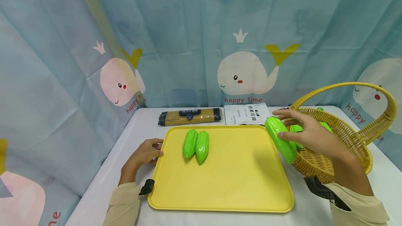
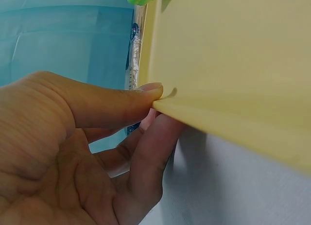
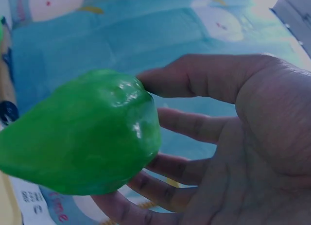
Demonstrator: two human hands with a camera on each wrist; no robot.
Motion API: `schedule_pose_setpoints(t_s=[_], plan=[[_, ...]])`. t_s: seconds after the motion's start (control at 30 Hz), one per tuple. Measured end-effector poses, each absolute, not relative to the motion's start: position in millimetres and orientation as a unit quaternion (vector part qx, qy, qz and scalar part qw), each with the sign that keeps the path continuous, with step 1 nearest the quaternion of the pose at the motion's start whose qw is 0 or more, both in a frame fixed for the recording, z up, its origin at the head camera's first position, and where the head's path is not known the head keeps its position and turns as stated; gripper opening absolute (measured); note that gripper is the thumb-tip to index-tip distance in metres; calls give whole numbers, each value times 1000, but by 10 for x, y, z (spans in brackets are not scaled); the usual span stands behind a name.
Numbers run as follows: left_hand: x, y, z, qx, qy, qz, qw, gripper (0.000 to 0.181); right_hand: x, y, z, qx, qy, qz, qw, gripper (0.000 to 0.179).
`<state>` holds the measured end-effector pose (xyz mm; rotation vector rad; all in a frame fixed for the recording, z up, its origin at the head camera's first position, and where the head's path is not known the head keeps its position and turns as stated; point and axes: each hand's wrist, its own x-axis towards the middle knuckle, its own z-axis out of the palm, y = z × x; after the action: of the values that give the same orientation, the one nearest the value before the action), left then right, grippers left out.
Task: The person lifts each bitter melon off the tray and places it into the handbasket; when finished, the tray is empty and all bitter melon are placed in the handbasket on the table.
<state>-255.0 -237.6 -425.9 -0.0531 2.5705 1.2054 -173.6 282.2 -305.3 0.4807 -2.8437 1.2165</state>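
Observation:
My left hand (image 1: 147, 153) pinches the left rim of a yellow tray (image 1: 238, 184), thumb on top and fingers beneath, as the left wrist view shows. Two long, glossy green plastic vegetables (image 1: 202, 146) with pointed ends lie side by side on the tray's upper left. A similar green plastic vegetable (image 3: 87, 137) is in my right hand (image 1: 317, 137), gripped at its blunt end between thumb and fingers. In the head view it is held up between the tray's right edge and a wicker basket (image 1: 345, 118). More green pieces (image 1: 326, 127) show inside the basket, partly hidden by the hand.
Behind the tray lie a pack of spaghetti (image 1: 191, 116) and a white printed packet (image 1: 246, 113). The basket's tall handle (image 1: 355, 83) arches over the right side. A blue whale-print curtain (image 1: 182, 44) hangs along the back and sides of the white table (image 1: 132, 128).

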Motion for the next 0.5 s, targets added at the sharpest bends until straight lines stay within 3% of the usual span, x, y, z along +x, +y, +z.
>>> schedule_pose_setpoints(t_s=[0.5], plan=[[-2596, -2392, -4321, -25, 894, 419, 153, 60, -1696, 3516, -3080, 89, -933, 349, 23, 61]])
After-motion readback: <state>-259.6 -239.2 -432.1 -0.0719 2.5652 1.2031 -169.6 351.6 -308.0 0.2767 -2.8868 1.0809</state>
